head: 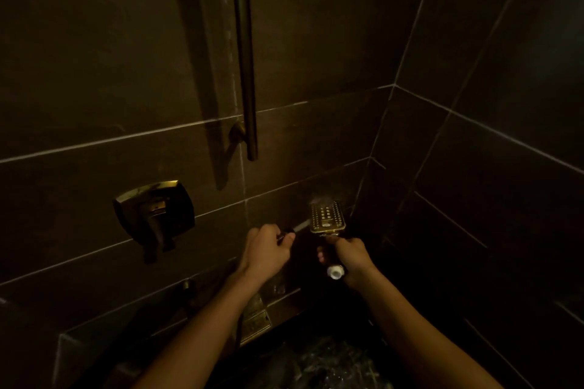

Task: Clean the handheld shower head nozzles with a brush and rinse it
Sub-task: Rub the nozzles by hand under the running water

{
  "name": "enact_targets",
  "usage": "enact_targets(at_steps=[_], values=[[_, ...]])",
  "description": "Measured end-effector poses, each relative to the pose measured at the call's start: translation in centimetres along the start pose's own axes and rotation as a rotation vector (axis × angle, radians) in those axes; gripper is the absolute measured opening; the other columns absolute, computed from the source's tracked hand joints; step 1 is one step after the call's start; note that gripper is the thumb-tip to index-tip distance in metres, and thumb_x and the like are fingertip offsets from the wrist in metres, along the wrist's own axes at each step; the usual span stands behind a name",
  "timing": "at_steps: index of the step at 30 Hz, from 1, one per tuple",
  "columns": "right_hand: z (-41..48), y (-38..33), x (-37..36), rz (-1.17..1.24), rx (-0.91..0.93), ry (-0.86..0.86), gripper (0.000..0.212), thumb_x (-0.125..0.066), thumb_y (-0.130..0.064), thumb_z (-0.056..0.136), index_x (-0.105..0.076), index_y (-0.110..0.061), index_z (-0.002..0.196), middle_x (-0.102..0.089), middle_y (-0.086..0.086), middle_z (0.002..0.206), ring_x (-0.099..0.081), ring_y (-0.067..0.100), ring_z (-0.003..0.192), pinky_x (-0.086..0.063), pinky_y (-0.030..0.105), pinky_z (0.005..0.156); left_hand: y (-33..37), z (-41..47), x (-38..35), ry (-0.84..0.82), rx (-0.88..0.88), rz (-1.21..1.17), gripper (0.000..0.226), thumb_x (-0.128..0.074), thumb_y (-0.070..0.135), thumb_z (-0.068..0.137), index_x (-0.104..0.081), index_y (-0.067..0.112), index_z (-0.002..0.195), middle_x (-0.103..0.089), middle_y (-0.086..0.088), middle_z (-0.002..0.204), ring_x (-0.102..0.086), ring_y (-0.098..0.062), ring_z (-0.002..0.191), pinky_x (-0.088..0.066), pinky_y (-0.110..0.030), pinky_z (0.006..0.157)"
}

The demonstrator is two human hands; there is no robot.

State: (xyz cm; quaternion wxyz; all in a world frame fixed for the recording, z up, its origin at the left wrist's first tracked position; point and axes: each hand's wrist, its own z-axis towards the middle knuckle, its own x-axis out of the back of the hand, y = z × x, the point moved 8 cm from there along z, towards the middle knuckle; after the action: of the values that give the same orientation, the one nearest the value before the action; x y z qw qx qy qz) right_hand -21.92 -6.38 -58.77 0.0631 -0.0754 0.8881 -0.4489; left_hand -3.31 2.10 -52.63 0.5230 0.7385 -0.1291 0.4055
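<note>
A gold rectangular shower head (327,217) points its nozzle face toward me, with pale dots in rows. My right hand (349,257) grips its dark handle just below the head; a white fitting (335,271) shows at the handle's bottom end. My left hand (265,249) holds a brush (298,227) by its dark handle. The brush's pale tip touches the lower left edge of the nozzle face. The light is dim and details are faint.
A gold mixer valve with a lever (155,218) sits on the dark tiled wall to the left. A vertical gold rail (245,73) hangs above. A gold spout (256,319) juts out below my left forearm. The tiled corner stands close on the right.
</note>
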Motion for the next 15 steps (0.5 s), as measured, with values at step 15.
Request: enact_targets(at_steps=[15], values=[[-1.4, -1.8, 9.0, 0.172, 0.023, 0.016, 0.021, -0.055, -0.004, 0.099, -0.067, 0.012, 0.107, -0.069, 0.021, 0.073, -0.066, 0.025, 0.052, -0.055, 0.031, 0.049, 13.6, -2.9, -5.6, 0.020, -0.172, 0.203, 0.019, -0.064, 0.041, 0.092, -0.063, 0.022, 0.090, -0.064, 0.001, 0.088, -0.064, -0.015, 0.076, -0.057, -0.035, 0.065]])
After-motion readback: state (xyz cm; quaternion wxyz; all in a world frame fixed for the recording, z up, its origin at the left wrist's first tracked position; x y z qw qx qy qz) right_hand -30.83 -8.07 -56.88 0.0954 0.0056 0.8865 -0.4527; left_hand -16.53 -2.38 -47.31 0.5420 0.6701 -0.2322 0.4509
